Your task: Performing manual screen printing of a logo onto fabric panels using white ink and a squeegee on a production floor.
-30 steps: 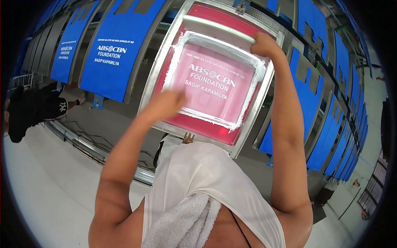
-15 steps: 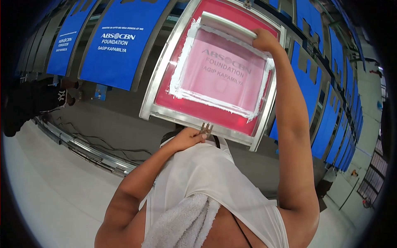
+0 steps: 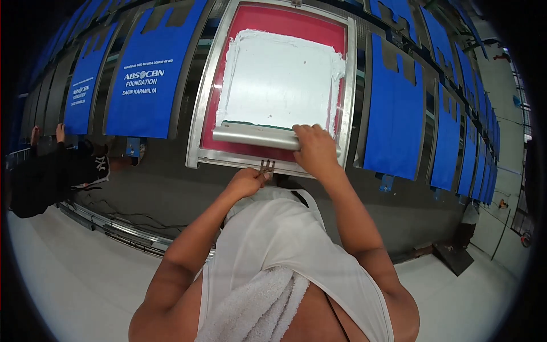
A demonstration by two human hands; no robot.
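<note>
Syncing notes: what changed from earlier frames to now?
Right hand drew the metal bar from the far to the near end of the frame; white paste covers the middle of the screen. Left hand moved nearer the body and took hold of the bracket. Unchanged: right hand's grip on the bar.

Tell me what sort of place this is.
Probably a screen-printing workshop: the right hand holds a long metal squeegee on a framed red screen spread with what looks like white ink, and blue panels, some printed white, stand in rows alongside.
</note>
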